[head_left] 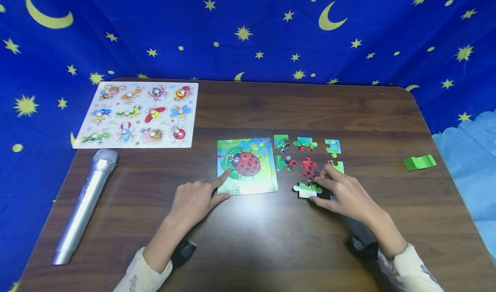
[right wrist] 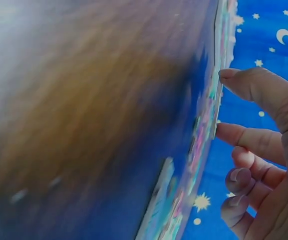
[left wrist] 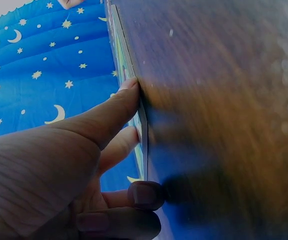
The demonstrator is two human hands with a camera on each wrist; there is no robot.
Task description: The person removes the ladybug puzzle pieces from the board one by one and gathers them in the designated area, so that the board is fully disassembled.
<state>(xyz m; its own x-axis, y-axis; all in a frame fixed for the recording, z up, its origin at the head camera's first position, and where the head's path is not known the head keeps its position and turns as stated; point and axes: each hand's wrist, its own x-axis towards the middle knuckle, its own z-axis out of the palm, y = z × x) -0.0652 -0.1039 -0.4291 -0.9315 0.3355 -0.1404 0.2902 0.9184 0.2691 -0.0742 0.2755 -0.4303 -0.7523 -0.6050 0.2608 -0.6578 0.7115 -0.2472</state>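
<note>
A square ladybug puzzle board (head_left: 253, 184) lies flat at the middle of the table. My left hand (head_left: 193, 199) rests at its lower left corner, index finger on the picture and thumb at the near edge. To the board's right several loose jigsaw pieces are laid out in rows. My right hand (head_left: 346, 193) pinches a green and white jigsaw piece (head_left: 307, 191) between thumb and index finger, at the near end of the middle column. Just beyond it is a red spotted piece (head_left: 308, 167). The right hand partly covers the pieces of the right column.
At the back left lies a white insect peg puzzle board (head_left: 139, 130). A silver microphone (head_left: 85, 206) lies along the table's left side. A small green object (head_left: 420, 163) sits near the right edge. Behind the table hangs a blue star-and-moon curtain (head_left: 271, 29).
</note>
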